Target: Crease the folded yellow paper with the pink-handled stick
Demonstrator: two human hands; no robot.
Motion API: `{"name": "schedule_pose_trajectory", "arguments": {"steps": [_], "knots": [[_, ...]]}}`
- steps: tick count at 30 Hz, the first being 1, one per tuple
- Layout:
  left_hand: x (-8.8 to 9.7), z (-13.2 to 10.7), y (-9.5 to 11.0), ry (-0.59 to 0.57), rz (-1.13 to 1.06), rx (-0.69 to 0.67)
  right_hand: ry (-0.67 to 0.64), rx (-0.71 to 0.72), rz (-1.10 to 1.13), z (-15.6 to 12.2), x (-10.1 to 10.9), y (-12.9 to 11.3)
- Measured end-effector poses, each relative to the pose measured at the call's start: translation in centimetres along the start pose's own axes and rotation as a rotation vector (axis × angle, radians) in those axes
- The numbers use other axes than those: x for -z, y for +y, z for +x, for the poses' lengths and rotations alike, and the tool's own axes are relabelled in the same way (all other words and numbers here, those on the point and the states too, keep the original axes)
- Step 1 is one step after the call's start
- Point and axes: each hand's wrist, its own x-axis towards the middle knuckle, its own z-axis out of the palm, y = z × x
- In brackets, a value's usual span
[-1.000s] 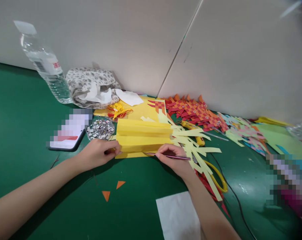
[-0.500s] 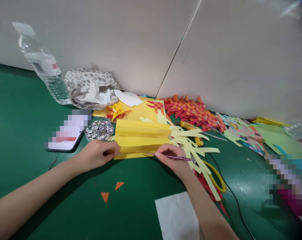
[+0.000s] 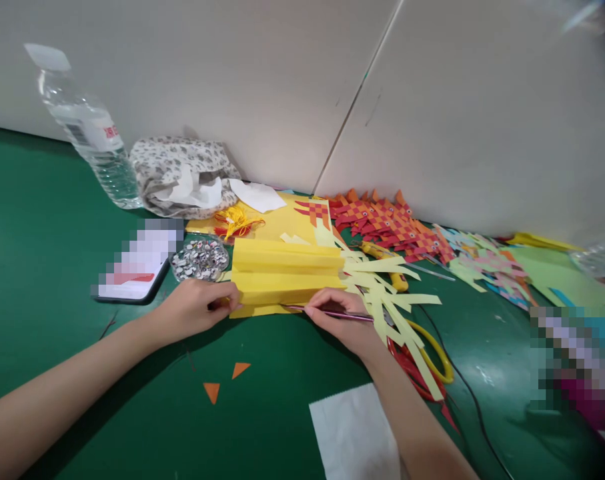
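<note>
Yellow, and right in the centre of the frame: one creased rectangular sheet of yellow paper [image 3: 285, 261] lies on the smooth green tabletop [image 3: 147, 413]. At its lower left corner, the left hand [image 3: 199, 305] has thumb and forefinger together, pinched on the edge. Across at the lower right, the right hand [image 3: 343, 325] clamps a slim pinkish-purple rod-like tool [image 3: 351, 316], its thin tip down at the paper's lower strip; what sort of tip it is, I can't tell.

Now the risks! Too much pressure at that tip could tear the paper. Should the left pinch slacken, the sheet might skid on the slick surface and the tip would wander off line. And the tangle of pale yellow paper strips [image 3: 382, 287], just beside the right hand, could snag on the wrist.

Time for the count: one sheet, one rod, two hands. Two small orange paper triangles [image 3: 212, 392] sit lower left of centre. One clear plastic water bottle [image 3: 95, 140], upper left; one black-edged phone [image 3: 137, 273] below it. Those pale strips are too tangled to number, and the red-and-orange checkered paper pieces [image 3: 382, 221], right of upper centre, overlap too much.
</note>
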Motion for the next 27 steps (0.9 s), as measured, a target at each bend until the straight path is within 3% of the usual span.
{"name": "schedule_pose_trajectory", "arguments": {"steps": [12, 22, 27], "knots": [[0.0, 0.0, -0.1, 0.005, 0.001, -0.006, 0.039, 0.003, 0.028, 0.1, 2.4, 0.8], [0.0, 0.2, 0.1, -0.006, 0.002, -0.001, 0.018, -0.031, 0.028, 0.0, 0.5, -0.2], [-0.1, 0.0, -0.2, 0.004, 0.004, -0.001, 0.04, -0.019, 0.037, 0.1, 1.3, 0.4]]}}
